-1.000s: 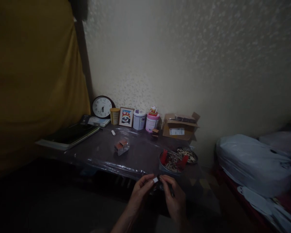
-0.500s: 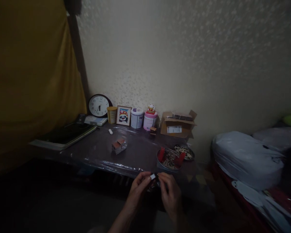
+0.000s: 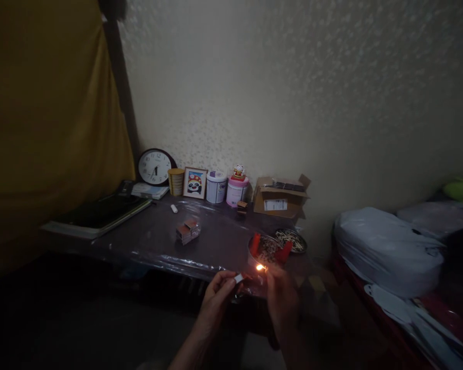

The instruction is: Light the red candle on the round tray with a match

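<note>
My left hand [image 3: 218, 300] is closed on a small matchbox [image 3: 238, 278] at the near edge of the dark table [image 3: 158, 241]. Just right of it, my right hand [image 3: 281, 298] is blurred and pinches a match whose tip burns with a small flame [image 3: 260, 267]. Behind the flame stands a round tin [image 3: 268, 251] holding matchsticks and red pieces, with a second dish of matchsticks [image 3: 291, 240] beside it. A small stack of matchboxes [image 3: 187, 232] lies in the middle of the table.
Along the wall stand a clock [image 3: 155, 167], a yellow cup [image 3: 176, 181], a framed panda picture [image 3: 195, 183], two jars [image 3: 227, 190] and a cardboard box [image 3: 280, 198]. Books [image 3: 96, 216] lie at the left. A yellow curtain [image 3: 50, 128] hangs left. Plastic-wrapped bundles [image 3: 389, 252] sit right.
My right hand has swept rightward off the matchbox and the match now burns. The view has shifted slightly.
</note>
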Motion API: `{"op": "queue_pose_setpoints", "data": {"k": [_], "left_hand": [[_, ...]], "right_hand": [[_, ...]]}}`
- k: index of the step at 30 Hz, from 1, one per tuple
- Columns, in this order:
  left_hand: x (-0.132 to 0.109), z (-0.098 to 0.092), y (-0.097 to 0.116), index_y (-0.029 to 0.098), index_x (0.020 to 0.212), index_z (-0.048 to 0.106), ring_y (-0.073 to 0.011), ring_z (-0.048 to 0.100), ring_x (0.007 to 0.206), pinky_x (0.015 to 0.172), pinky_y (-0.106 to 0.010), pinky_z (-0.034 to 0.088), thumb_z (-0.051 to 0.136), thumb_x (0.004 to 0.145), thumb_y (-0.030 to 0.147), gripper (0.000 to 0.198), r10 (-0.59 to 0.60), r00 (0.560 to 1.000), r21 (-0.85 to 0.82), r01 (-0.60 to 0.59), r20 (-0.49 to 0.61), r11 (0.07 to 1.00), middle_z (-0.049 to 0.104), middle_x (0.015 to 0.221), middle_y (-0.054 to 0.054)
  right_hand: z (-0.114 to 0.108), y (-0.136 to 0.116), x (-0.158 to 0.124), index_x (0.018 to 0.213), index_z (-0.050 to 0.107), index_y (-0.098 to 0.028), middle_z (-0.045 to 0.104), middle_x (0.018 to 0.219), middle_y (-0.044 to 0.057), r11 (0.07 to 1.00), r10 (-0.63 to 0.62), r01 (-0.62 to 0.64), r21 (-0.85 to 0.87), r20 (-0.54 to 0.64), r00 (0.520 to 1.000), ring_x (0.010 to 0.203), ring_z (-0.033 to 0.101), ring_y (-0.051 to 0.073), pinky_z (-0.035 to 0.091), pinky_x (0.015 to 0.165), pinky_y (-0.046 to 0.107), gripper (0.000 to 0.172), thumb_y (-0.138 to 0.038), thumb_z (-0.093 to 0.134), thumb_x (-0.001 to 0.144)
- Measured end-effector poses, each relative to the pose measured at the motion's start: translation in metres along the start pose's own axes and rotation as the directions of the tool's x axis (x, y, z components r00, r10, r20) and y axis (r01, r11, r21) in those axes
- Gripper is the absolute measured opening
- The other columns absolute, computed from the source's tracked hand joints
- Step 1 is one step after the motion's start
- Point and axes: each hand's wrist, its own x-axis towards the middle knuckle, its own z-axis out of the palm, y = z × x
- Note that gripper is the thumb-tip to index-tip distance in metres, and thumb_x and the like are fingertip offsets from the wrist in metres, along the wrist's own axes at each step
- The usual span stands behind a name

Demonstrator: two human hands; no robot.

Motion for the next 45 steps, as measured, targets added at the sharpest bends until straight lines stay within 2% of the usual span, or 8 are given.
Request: {"op": "queue_pose_setpoints", "data": {"k": [6, 11, 18, 22, 29, 32, 38, 45], "left_hand": [[-0.003, 0.000, 0.005, 0.018, 0.084, 0.062, -0.0162, 0.062, 0.082, 0.081, -0.028, 0.046, 0.069, 0.070, 0.030, 0.019, -0.029, 0.999, 0.042, 0.028, 0.028, 0.999, 0.069, 0.090, -0.004], [-0.005, -0.003, 0.004, 0.017, 0.089, 0.060, -0.0152, 0.063, 0.078, 0.076, -0.027, 0.046, 0.066, 0.074, 0.030, 0.020, -0.060, 0.996, 0.072, 0.055, 0.065, 0.996, 0.069, 0.094, -0.006], [-0.003, -0.007, -0.002, 0.018, 0.089, 0.059, -0.0144, 0.063, 0.076, 0.072, -0.025, 0.045, 0.065, 0.075, 0.032, 0.021, -0.104, 0.991, 0.159, 0.090, 0.081, 0.983, 0.067, 0.080, -0.002], [0.000, -0.009, -0.006, 0.019, 0.086, 0.061, -0.0144, 0.063, 0.068, 0.065, -0.024, 0.044, 0.070, 0.069, 0.036, 0.026, -0.114, 0.991, 0.183, 0.099, 0.070, 0.978, 0.067, 0.072, -0.001], [0.002, -0.010, -0.006, 0.019, 0.083, 0.063, -0.0172, 0.065, 0.074, 0.067, -0.025, 0.045, 0.071, 0.066, 0.039, 0.027, -0.140, 0.986, 0.220, 0.117, 0.093, 0.968, 0.068, 0.077, -0.001], [0.004, -0.011, -0.011, 0.020, 0.081, 0.063, -0.0171, 0.064, 0.074, 0.067, -0.025, 0.045, 0.071, 0.067, 0.038, 0.024, -0.130, 0.986, 0.216, 0.106, 0.103, 0.971, 0.067, 0.077, -0.001], [0.005, -0.012, -0.015, 0.020, 0.082, 0.063, -0.0151, 0.064, 0.073, 0.065, -0.023, 0.044, 0.069, 0.069, 0.037, 0.023, -0.138, 0.983, 0.224, 0.108, 0.123, 0.969, 0.065, 0.076, 0.001], [0.006, -0.011, -0.017, 0.020, 0.081, 0.063, -0.0181, 0.064, 0.075, 0.067, -0.026, 0.045, 0.072, 0.065, 0.039, 0.027, -0.142, 0.984, 0.228, 0.115, 0.106, 0.967, 0.065, 0.077, 0.000]], "right_hand": [[-0.019, -0.007, 0.022, 0.071, 0.062, -0.022, 0.066, 0.077, 0.001, 0.987, 0.128, -0.099, 0.125, -0.252, 0.959, 0.075, 0.061, 0.022, 0.048, 0.070, 0.035, 0.019, -0.038, 0.057, 0.078], [-0.029, -0.010, 0.029, 0.066, 0.065, -0.020, 0.066, 0.069, 0.002, 0.983, 0.174, -0.145, 0.116, -0.303, 0.937, 0.066, 0.059, 0.021, 0.047, 0.065, 0.033, 0.020, -0.038, 0.060, 0.074], [-0.030, -0.008, 0.030, 0.067, 0.066, -0.019, 0.067, 0.070, 0.002, 0.963, 0.247, -0.200, 0.183, -0.284, 0.926, 0.068, 0.059, 0.021, 0.046, 0.066, 0.033, 0.020, -0.038, 0.061, 0.072], [-0.028, -0.013, 0.031, 0.064, 0.065, -0.018, 0.065, 0.066, 0.003, 0.960, 0.254, -0.205, 0.191, -0.278, 0.926, 0.063, 0.059, 0.019, 0.046, 0.063, 0.031, 0.020, -0.035, 0.061, 0.072], [-0.023, -0.005, 0.032, 0.070, 0.065, -0.018, 0.067, 0.072, 0.003, 0.924, 0.329, -0.270, 0.270, -0.204, 0.922, 0.071, 0.061, 0.021, 0.048, 0.070, 0.034, 0.021, -0.039, 0.062, 0.071], [-0.021, -0.008, 0.036, 0.071, 0.065, -0.018, 0.068, 0.071, 0.003, 0.914, 0.351, -0.293, 0.282, -0.185, 0.918, 0.069, 0.062, 0.020, 0.049, 0.068, 0.033, 0.022, -0.039, 0.061, 0.070], [-0.017, -0.020, 0.049, 0.071, 0.065, -0.018, 0.069, 0.066, 0.003, 0.856, 0.458, -0.398, 0.331, -0.128, 0.879, 0.063, 0.063, 0.020, 0.050, 0.060, 0.030, 0.024, -0.041, 0.063, 0.066], [-0.003, -0.015, 0.063, 0.074, 0.065, -0.016, 0.070, 0.070, 0.005, 0.849, 0.404, -0.316, 0.425, -0.133, 0.905, 0.064, 0.064, 0.019, 0.051, 0.060, 0.029, 0.027, -0.041, 0.065, 0.065]]}}
